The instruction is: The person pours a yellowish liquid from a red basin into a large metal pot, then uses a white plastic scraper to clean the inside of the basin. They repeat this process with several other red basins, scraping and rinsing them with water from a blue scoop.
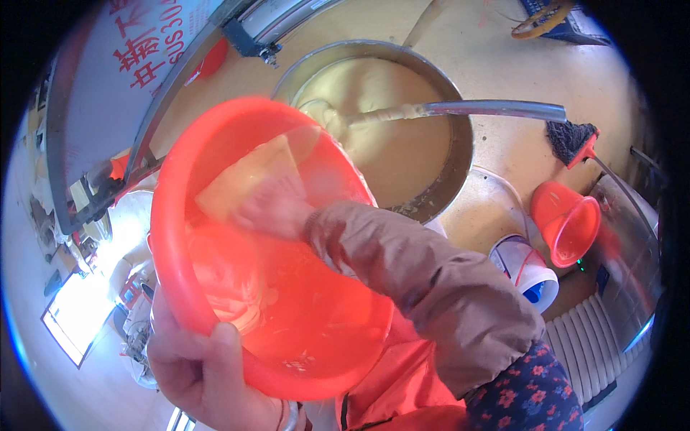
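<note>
A large red plastic basin (176,237) is tilted in front of me, its mouth facing me. My left hand (208,381) grips its near rim, thumb over the edge. Inside the basin, my right hand (277,205) is closed on a pale yellow flat scraper (248,176), which lies against the far wall; motion blurs both. Pale wet smears show on the basin's inside. Just beyond stands a round metal pot (463,136) holding thick cream-coloured batter (388,158). A long-handled ladle (496,108) rests across the pot's right rim, its coated end in the batter.
On the right are a red bucket (568,223), a white bucket (535,284) with something blue inside, and a broom (573,142) with dark bristles. A ribbed grey hose (586,345) lies below them. At upper left, a metal-framed panel (108,93) stands close to the basin.
</note>
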The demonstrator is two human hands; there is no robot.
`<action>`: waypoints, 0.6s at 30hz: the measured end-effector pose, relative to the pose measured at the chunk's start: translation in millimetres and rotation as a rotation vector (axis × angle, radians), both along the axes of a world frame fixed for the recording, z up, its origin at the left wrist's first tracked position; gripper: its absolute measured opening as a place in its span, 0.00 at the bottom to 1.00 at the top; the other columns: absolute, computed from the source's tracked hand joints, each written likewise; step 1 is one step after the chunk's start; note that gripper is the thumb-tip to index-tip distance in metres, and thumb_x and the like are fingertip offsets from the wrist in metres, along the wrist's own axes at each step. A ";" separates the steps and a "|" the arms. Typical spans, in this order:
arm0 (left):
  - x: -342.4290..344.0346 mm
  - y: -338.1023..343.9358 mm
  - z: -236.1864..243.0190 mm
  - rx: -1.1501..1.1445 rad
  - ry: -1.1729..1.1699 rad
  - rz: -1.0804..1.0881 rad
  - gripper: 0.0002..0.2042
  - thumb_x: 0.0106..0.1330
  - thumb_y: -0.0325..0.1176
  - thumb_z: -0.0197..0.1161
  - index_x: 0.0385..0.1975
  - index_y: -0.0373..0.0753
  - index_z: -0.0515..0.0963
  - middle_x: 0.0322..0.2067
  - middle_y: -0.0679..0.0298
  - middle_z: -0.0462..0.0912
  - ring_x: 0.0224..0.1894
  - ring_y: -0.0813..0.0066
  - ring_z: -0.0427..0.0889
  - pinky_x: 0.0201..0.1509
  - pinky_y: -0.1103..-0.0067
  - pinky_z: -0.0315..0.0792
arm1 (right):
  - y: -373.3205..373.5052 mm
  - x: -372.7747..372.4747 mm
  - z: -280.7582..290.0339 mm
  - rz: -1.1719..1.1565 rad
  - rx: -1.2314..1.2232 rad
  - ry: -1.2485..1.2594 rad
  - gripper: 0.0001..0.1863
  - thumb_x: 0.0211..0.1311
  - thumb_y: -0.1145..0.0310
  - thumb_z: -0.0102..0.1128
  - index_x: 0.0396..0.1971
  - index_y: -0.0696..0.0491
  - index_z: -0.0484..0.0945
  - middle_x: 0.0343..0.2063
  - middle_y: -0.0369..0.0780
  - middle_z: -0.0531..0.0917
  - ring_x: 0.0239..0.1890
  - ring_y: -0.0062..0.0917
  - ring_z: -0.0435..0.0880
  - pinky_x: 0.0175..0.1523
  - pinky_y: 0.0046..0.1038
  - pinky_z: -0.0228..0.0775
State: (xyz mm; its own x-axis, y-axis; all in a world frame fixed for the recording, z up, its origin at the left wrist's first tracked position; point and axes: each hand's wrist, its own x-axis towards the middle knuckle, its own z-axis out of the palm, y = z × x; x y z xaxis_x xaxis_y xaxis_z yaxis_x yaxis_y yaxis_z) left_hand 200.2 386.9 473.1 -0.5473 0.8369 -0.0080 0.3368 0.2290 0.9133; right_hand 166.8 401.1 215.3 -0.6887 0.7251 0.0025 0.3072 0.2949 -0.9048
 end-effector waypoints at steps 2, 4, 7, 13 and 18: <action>-0.9 1.5 1.4 -0.044 0.021 -0.001 0.18 0.50 0.24 0.54 0.43 0.26 0.73 0.41 0.51 0.78 0.42 0.63 0.79 0.49 0.70 0.73 | -4.9 28.7 9.6 -0.046 0.348 -0.040 0.13 0.55 0.62 0.48 0.41 0.44 0.73 0.33 0.39 0.76 0.36 0.35 0.78 0.35 0.39 0.70; -2.2 2.0 7.1 -0.091 0.046 0.014 0.18 0.51 0.24 0.52 0.44 0.26 0.73 0.41 0.52 0.77 0.43 0.66 0.78 0.50 0.73 0.72 | -16.1 71.8 17.4 -0.169 0.480 0.017 0.21 0.57 0.66 0.46 0.53 0.51 0.65 0.39 0.42 0.74 0.38 0.37 0.78 0.39 0.41 0.72; -3.7 2.6 13.7 -0.110 0.068 0.047 0.13 0.52 0.22 0.50 0.38 0.28 0.72 0.40 0.55 0.75 0.42 0.70 0.75 0.51 0.76 0.69 | -29.1 135.3 29.0 -0.354 0.266 0.061 0.22 0.55 0.71 0.48 0.52 0.52 0.66 0.40 0.43 0.75 0.40 0.38 0.79 0.41 0.39 0.74; 0.8 -2.1 17.5 -0.106 0.000 0.064 0.07 0.52 0.18 0.46 0.30 0.34 0.67 0.37 0.60 0.72 0.41 0.73 0.71 0.51 0.77 0.66 | -37.3 202.2 36.2 -0.515 -0.483 -0.195 0.19 0.56 0.74 0.48 0.50 0.55 0.68 0.40 0.50 0.78 0.37 0.46 0.79 0.42 0.41 0.72; 2.8 -4.3 18.7 -0.118 0.066 0.045 0.05 0.52 0.18 0.47 0.27 0.35 0.66 0.37 0.61 0.71 0.41 0.74 0.70 0.52 0.79 0.65 | -28.3 193.0 21.8 -0.534 -0.295 -0.199 0.17 0.56 0.74 0.47 0.47 0.54 0.69 0.38 0.48 0.78 0.36 0.45 0.79 0.41 0.41 0.72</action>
State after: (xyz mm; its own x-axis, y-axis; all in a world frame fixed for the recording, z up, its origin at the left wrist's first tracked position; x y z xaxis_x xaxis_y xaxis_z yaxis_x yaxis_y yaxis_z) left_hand 203.0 382.6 491.8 -0.5867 0.8070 -0.0683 0.3818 0.3500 0.8554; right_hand 359.8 372.8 237.2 -0.1991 0.9190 -0.3404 0.5133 -0.1981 -0.8350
